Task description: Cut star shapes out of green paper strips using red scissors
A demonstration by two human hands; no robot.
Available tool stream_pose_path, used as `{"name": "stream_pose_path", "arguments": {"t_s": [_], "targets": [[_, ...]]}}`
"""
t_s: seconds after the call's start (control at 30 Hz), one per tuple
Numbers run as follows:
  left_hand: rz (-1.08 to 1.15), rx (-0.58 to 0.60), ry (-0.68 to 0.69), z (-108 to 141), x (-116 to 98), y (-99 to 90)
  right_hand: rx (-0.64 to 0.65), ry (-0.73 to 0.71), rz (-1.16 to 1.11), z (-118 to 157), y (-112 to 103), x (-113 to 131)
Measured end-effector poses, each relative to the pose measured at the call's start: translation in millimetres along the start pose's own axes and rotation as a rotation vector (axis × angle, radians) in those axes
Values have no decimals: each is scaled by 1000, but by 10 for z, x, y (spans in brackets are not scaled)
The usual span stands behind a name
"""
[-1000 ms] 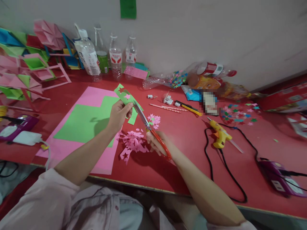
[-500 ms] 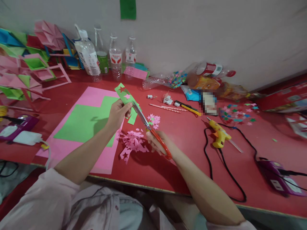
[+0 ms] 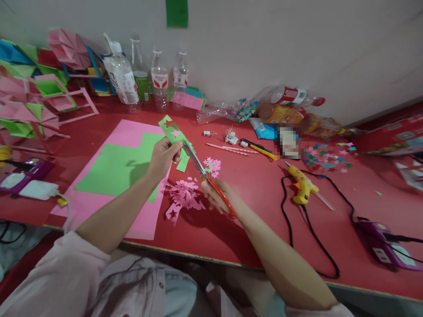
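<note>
Pinched in my left hand (image 3: 165, 155) is a green paper strip (image 3: 169, 127) with star-shaped holes cut through it. My right hand (image 3: 216, 193) grips red-handled scissors (image 3: 198, 165), whose blades reach up to the strip beside my left thumb. Below the scissors lies a heap of pink paper scraps (image 3: 185, 193), some with star cut-outs. A small pile of pink and green paper stars (image 3: 212, 166) rests right of the blades. Under my left forearm are green paper sheets (image 3: 109, 171) on a larger pink sheet (image 3: 142, 226).
Upright plastic bottles (image 3: 160, 83) line the wall, near folded paper shapes (image 3: 29, 97) at left. A yellow glue gun (image 3: 302, 185) with a black cable lies at right, below scattered stars (image 3: 330, 157). A utility knife (image 3: 259, 149) and purple power strips (image 3: 380, 246) are also there.
</note>
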State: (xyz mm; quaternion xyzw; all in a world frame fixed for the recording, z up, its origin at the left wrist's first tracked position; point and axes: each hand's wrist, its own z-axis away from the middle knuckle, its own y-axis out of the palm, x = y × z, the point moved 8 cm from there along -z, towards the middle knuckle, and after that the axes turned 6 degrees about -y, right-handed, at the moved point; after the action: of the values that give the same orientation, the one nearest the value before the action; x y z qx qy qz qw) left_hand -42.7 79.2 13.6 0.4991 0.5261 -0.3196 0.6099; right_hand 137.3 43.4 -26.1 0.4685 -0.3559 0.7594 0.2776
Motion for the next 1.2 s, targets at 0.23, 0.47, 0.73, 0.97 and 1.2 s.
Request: {"name": "stream_pose_path", "arguments": {"t_s": [0.23,0.47,0.73,0.97,1.2], "targets": [[37,31,21,-15,9,-14,11,-5,30,1,-9,16],[43,59,36,-10,7,-10,85,-103,-24,25,20,79],[30,74,-6,33,20,35,173,-85,-66,3,52,27],[-4,90,21,49,-25,42,164,-128,-18,27,-10,72],[1,76,2,40,17,39,126,-123,-94,19,77,62]]}}
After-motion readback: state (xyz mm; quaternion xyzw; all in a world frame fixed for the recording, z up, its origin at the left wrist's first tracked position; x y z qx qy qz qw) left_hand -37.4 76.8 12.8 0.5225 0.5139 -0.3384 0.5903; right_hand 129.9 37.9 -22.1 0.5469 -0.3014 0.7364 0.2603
